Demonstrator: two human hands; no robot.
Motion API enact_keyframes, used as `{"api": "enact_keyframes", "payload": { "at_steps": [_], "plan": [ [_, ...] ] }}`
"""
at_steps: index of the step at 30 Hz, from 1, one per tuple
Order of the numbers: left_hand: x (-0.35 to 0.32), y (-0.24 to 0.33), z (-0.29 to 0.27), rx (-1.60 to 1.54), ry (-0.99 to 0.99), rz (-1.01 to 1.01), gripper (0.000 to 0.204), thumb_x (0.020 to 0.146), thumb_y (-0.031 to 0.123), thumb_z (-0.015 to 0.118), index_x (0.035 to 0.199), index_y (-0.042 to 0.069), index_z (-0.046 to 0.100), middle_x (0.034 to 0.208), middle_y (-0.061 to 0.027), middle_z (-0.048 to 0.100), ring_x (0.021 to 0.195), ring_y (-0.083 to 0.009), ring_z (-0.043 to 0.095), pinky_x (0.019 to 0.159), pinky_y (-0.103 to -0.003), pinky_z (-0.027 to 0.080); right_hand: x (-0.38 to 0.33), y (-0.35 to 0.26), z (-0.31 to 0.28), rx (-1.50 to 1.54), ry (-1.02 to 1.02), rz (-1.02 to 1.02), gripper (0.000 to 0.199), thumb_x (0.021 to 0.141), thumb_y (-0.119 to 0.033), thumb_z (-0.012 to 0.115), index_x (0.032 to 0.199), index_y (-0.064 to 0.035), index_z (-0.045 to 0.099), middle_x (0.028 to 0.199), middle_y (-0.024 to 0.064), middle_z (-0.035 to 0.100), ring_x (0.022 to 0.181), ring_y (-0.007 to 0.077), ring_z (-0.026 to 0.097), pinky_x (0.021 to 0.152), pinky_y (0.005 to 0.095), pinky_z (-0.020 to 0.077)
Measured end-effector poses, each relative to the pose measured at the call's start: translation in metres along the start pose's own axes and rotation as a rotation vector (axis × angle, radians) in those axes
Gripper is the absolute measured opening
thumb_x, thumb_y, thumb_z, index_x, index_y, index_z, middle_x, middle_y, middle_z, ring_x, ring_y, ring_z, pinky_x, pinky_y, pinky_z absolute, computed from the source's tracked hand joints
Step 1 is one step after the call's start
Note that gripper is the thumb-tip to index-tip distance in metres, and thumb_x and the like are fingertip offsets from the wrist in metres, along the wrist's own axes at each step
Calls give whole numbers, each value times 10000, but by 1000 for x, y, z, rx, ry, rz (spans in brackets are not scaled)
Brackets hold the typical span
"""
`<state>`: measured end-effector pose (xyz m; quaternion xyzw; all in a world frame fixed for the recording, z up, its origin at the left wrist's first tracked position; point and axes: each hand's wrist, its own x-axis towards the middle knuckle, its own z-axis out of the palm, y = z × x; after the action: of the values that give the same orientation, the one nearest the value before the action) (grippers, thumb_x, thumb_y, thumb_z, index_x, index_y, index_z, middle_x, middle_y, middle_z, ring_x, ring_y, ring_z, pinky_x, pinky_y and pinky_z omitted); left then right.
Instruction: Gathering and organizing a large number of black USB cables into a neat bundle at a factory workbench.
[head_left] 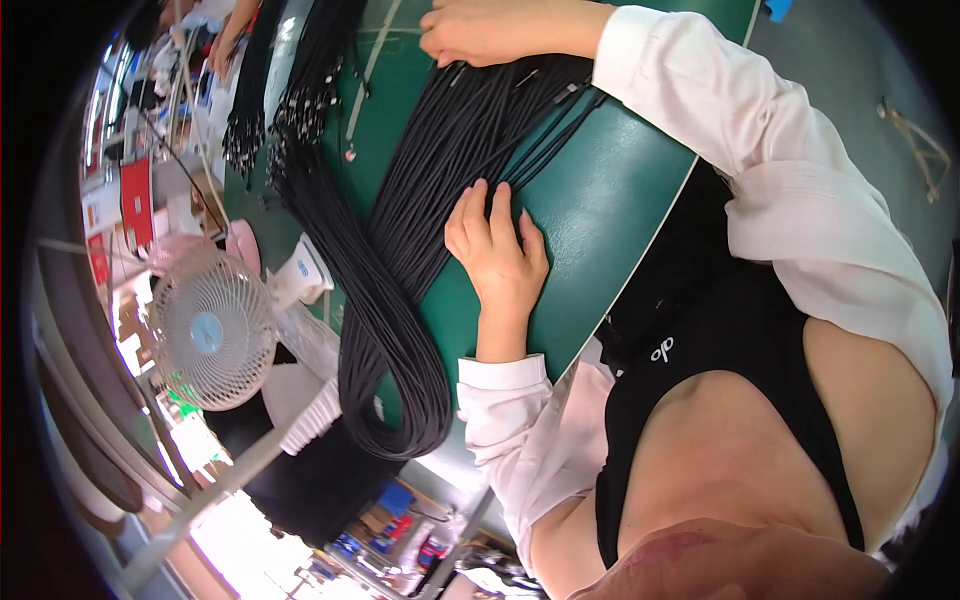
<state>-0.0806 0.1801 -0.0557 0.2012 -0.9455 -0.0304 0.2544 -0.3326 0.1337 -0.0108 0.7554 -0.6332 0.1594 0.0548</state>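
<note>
Item: bundle of black cords [420,210], many thin strands laid side by side in one thick band. I see it lying flat on the green bench [600,200], running on a slant from the upper right of my view down toward the lower left. At the lower left the band doubles back on itself in a tight loop that overhangs the bench edge. At the upper right the strands fan apart slightly, and a few show small pale metal tips. Condition: matt, uniform black, strands roughly parallel, not tangled. My left hand [497,250] rests flat against the band's right side; my right hand [480,30] presses on its upper end.
</note>
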Motion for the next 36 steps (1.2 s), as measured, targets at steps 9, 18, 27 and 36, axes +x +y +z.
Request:
{"api": "enact_keyframes", "payload": {
  "at_steps": [9,18,27,36],
  "plan": [
    [54,23,-1,128,-161,90,564,668,74,614,1164,-110,417,1161,-241,428,1042,-361,433,875,-425,367,-18,35,-26,715,817,373,241,803,-203,579,817,36,614,733,202,608,679,295,614,609,353,464],
    [73,20,21,173,-168,80,379,644,54,575,1001,-40,491,1009,-188,468,884,-324,459,751,-401,382,-38,39,-31,1143,1038,493,207,847,-144,529,796,49,587,646,62,594,558,106,540,518,251,438],
    [102,-31,43,159,14,40,480,674,94,599,1114,-17,442,1030,-159,505,922,-323,482,762,-408,389,-34,35,-26,1012,965,446,187,844,-135,539,794,40,583,632,56,579,549,99,517,501,272,423],
    [98,-16,37,87,-180,-101,544,638,157,654,1092,-52,437,963,-179,502,899,-324,481,767,-421,390,-32,32,-16,1137,1014,491,179,849,-141,532,812,23,595,661,55,599,559,90,518,507,256,429]
  ]
}}
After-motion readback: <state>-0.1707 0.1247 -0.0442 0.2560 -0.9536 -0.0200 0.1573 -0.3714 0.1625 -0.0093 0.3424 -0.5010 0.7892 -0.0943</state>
